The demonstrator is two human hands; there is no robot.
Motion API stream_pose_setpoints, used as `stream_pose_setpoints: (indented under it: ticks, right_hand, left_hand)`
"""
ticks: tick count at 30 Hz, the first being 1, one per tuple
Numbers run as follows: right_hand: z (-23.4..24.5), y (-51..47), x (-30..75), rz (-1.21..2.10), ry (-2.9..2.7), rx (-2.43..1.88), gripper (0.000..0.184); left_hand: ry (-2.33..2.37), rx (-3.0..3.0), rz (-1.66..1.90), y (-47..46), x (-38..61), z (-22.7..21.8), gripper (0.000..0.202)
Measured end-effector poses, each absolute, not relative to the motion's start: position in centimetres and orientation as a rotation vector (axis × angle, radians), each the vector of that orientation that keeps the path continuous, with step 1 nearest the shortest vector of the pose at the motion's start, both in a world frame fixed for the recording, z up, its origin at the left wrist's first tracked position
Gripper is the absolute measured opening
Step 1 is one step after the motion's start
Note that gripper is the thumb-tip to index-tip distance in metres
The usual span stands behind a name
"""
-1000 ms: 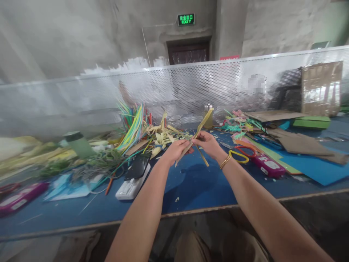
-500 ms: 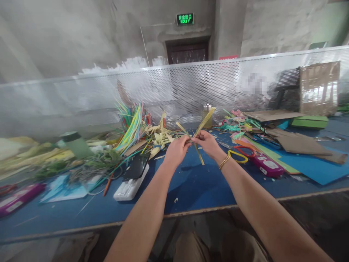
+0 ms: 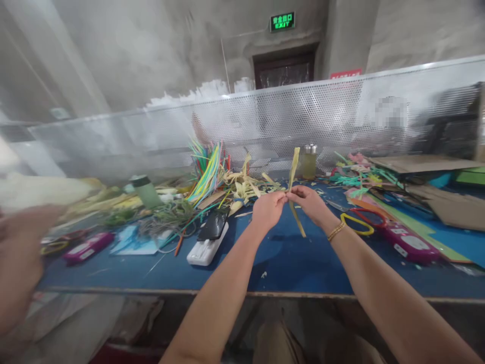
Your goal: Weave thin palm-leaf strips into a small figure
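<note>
Above the middle of a blue flat-topped workbench (image 3: 299, 273), seen in the head view, a long, flat, yellow-green strip of dried leaf or similar fibre (image 3: 294, 169) is held at the fingertips. The left hand (image 3: 268, 208) and the right hand (image 3: 309, 203) meet there, thumbs and forefingers pinched on the strip (the exact crossing is hidden by the fingers). Its upper end rises above the grip; its lower end hangs toward the bench.

Compared with half a second ago, the upper end stands nearly upright instead of leaning right, which suggests an adjustment at the pinch, not a release. The view has swung left, and a blurred hand or forearm, apparently another person's (image 3: 18, 258), has entered at the left border, well apart from the work.

Bare bench extends from beneath the hands to the worn front edge (image 3: 295, 294), leaving room to draw downward. Sideways room is narrower: a black phone (image 3: 212, 226) on a white rounded case (image 3: 206, 251) lies left of the left forearm, and scissors with red and yellow loop handles (image 3: 358, 223) appear just beside the right wrist. Behind, a heap of pale straw-coloured pieces (image 3: 244, 190) and a clear bottle of yellowish liquid with a metal cap (image 3: 309, 166) limit forward reach.
</note>
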State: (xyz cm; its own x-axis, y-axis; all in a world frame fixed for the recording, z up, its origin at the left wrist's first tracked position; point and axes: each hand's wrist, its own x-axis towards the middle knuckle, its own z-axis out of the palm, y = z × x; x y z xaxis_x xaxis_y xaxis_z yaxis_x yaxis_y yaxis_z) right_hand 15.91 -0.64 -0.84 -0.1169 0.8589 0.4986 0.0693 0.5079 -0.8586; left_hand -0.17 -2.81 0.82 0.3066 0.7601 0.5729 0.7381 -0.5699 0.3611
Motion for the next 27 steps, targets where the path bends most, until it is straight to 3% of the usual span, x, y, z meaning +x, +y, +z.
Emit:
stream_pose_setpoints:
  ticks: [6, 14, 27]
  right_hand:
    - [-1.4, 0.0, 16.6, 0.73, -1.667, -0.926, 0.03]
    - [-0.9, -1.3, 15.4, 0.021, -1.801, -1.077, 0.015]
    - [-2.4, 1.9, 18.6, 0.263, -1.354, -1.263, 0.024]
  left_hand:
    - [1.347, 2.46, 1.143, -2.2, -0.5, 0.3, 0.028]
    - [1.501, 2.344, 1.144, -1.7, -0.2, 0.0, 0.026]
    - [1.066, 2.032, 0.936, -0.3, -0.6, -0.8, 0.028]
